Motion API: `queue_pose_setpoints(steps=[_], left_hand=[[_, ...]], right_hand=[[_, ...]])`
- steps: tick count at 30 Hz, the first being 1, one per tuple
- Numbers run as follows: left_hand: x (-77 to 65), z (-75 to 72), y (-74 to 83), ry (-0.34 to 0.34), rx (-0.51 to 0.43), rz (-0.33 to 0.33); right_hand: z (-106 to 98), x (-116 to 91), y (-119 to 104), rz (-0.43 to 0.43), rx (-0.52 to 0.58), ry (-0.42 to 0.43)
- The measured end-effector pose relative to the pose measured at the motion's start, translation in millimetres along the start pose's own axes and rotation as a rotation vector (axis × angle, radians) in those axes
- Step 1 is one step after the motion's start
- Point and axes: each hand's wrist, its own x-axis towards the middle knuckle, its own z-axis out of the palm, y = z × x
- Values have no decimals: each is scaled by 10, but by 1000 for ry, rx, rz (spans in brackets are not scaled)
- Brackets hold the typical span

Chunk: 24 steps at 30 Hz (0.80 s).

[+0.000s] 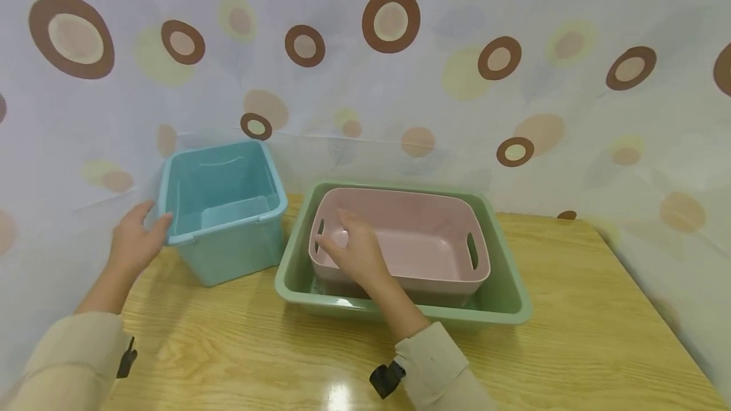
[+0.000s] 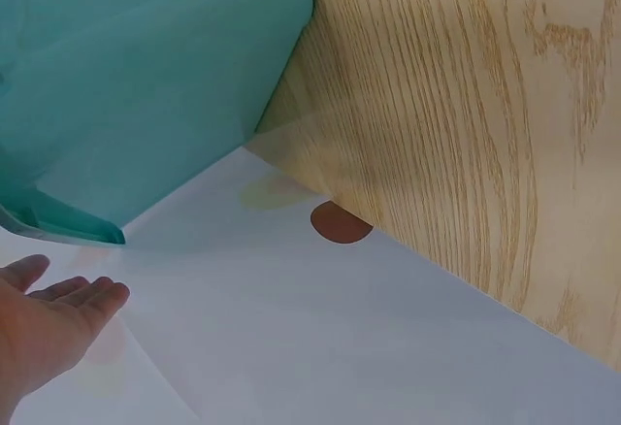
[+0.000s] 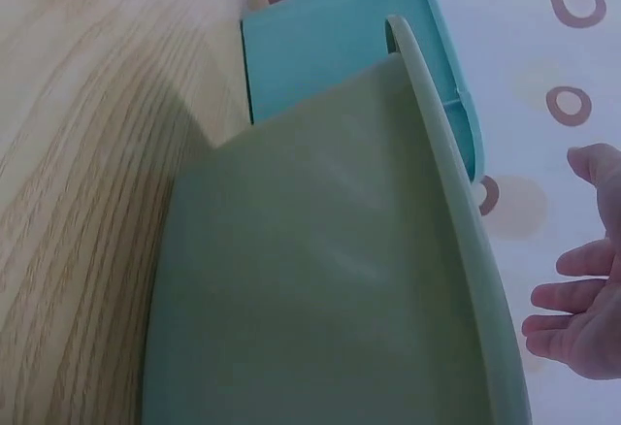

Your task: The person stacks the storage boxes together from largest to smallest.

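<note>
Right grip point(image 1: 362, 251) spread, seemingly above pink basket point(image 1: 417, 209) nested inside green tub point(image 1: 482, 316)

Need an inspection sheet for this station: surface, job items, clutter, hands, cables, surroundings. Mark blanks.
Surface: yellowish wood-grain tabletop, glare near the front edge.
Job items: light-blue deep plastic bin, upright, at left; pale-green rectangular plastic tub, right of it; dusty-pink rectangular plastic basket with end handle slots, inside the tub. No contents visible in bin or basket.
Clutter: nothing seen.
Left hand: beside the bin's left rim, fingers extended, holding nothing.
Right hand: over the basket's left end, fingers spread, holding nothing.
Cables: nothing seen.
Surroundings: whitish backdrop with brown-ringed spots behind the table.
</note>
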Motion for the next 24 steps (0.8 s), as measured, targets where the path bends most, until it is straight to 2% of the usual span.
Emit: queue_pose_setpoints(steps=[6,11,15,24], left_hand=[[131,22,81,-65,8,-7],[207,45,139,-139,13,-6],[221,45,124,-159,19,-18],[181,9,46,-154,51,-25]], right_hand=[[78,93,-80,25,5,-43],[112,141,-140,12,6,-81],[191,163,-187,27,8,-147],[404,237,-303,35,-155,-288]])
